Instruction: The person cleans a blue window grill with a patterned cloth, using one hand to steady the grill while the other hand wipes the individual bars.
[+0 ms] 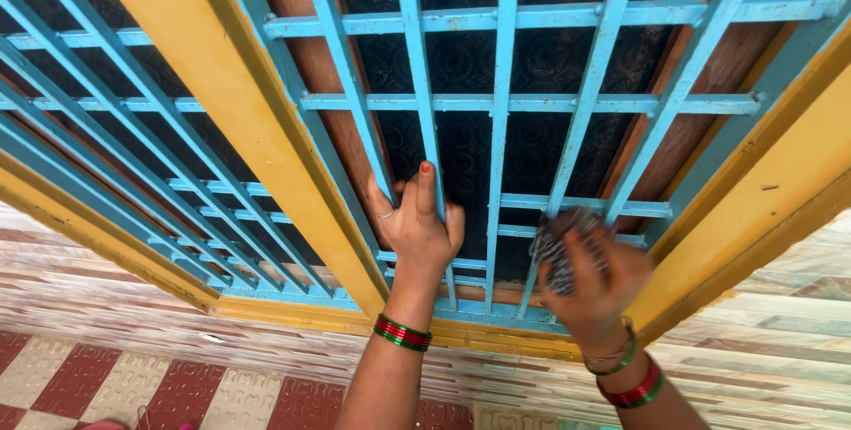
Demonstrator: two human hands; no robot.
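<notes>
A light-blue metal window grille [502, 102] fills a yellow frame [222, 102], with dark patterned glass behind it. My left hand [417, 222] grips one upright bar of the grille, fingers wrapped round it. My right hand [589, 275] presses a grey chequered cloth [554, 248] against a lower crossbar a little to the right; it looks blurred. Both wrists wear red and green bangles.
A second blue grille panel [115, 146] sits to the left of the yellow post. Below the window runs a striped tiled wall [106, 306], and red and cream floor tiles [133, 386] show at the bottom left.
</notes>
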